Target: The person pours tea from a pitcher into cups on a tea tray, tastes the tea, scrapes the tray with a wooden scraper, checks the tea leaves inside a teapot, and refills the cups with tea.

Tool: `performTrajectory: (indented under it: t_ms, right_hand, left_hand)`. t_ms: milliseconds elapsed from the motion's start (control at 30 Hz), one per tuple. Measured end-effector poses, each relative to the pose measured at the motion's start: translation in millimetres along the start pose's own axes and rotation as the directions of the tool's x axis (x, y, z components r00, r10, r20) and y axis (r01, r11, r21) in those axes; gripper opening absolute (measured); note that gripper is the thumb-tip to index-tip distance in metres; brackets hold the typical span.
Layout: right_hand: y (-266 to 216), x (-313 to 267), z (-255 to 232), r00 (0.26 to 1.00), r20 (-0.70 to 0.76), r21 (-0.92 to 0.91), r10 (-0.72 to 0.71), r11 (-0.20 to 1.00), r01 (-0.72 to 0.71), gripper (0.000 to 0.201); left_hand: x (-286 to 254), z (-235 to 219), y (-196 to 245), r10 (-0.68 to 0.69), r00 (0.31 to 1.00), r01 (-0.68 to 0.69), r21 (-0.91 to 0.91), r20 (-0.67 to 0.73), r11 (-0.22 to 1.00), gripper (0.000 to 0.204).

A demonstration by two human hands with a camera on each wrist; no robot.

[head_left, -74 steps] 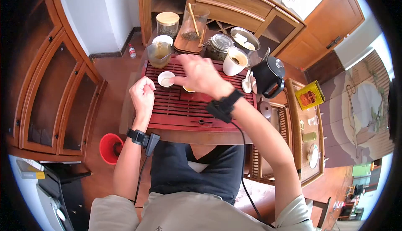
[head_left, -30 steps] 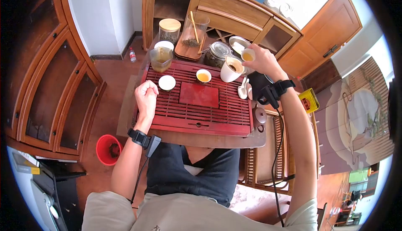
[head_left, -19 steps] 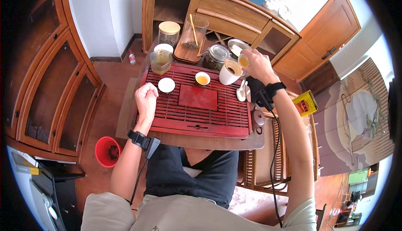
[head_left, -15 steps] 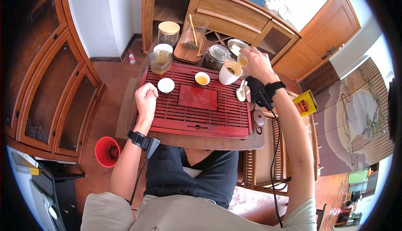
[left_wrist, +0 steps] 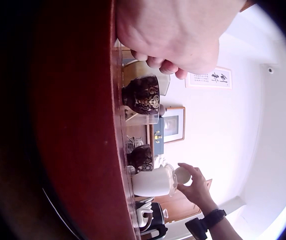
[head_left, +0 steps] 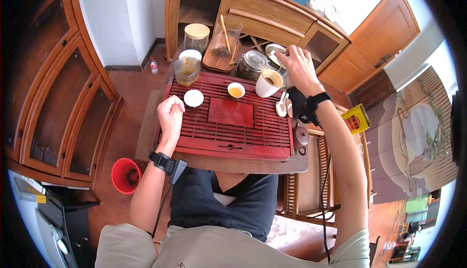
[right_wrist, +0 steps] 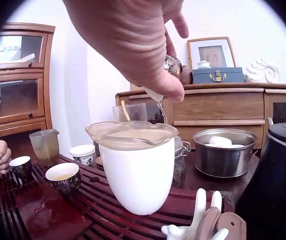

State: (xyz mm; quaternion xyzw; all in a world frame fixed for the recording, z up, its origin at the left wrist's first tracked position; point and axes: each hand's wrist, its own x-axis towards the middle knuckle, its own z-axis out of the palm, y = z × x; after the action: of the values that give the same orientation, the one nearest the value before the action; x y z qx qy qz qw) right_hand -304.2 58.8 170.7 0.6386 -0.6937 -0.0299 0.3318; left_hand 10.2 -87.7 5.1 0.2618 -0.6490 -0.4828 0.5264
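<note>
My right hand [head_left: 300,72] pinches a small dark patterned cup [right_wrist: 172,65], tilted above the rim of a white vessel [right_wrist: 138,175]; a thin stream of liquid falls from it. A glass strainer [right_wrist: 133,137] sits on the vessel, at the right back of the red slatted tray [head_left: 231,147]. My left hand [head_left: 170,117] is curled in a fist at the tray's left edge, holding nothing. Near it stands a cup with a pale inside [head_left: 193,98]. Another cup [head_left: 236,90] holds amber liquid near the tray's middle.
A glass pitcher [head_left: 187,71] stands at the tray's back left. Behind are lidded jars [head_left: 254,61] and a metal bowl [right_wrist: 225,152]. White and brown figures [head_left: 281,106], a black kettle [right_wrist: 278,165] and a small brown teapot [head_left: 301,134] are to the right.
From above the tray's middle, my right hand has moved right and back with a cup, which has now tipped further over. My left hand stays nearly still.
</note>
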Motion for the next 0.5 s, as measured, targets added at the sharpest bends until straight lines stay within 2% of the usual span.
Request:
performTrajectory:
  t_ms: [133,200,267,333,367,400,500]
  right_hand:
    - [-2,-3,-11,0.999,-0.033,0.058,0.006,0.998,-0.004,0.043]
    - [-8,-4,-20,0.994,-0.074,0.182,0.077,0.981,-0.063,0.042]
    - [-16,-7,-35,0.994,-0.097,0.212,0.056,0.977,-0.034,0.042]
    - [-29,-14,-46,0.988,0.073,0.467,0.134,0.871,-0.153,0.046]
    - [-37,-22,-46,0.993,0.031,0.473,0.11,0.874,-0.112,0.052]
    - [-47,-27,-54,0.97,0.205,0.521,0.129,0.825,-0.22,0.053]
    - [-74,-47,-61,0.918,0.392,0.539,0.063,0.793,-0.285,0.054]
  left_hand:
    - [0,1,1,-0.001,1.0,0.001,-0.006,-0.001,1.0,0.018]
    - [-1,1,2,0.007,1.0,-0.007,0.009,-0.005,1.0,0.018]
    - [-1,0,2,0.01,1.0,-0.01,0.007,0.009,1.0,0.018]
    - [-1,0,2,0.012,1.0,-0.012,0.013,0.011,1.0,0.018]
    - [-2,0,2,0.018,1.0,-0.018,0.016,0.015,1.0,0.018]
    - [-2,0,1,0.015,1.0,-0.015,0.018,0.019,1.0,0.018]
    - [-1,1,0,0.013,1.0,-0.013,0.029,0.021,1.0,0.018]
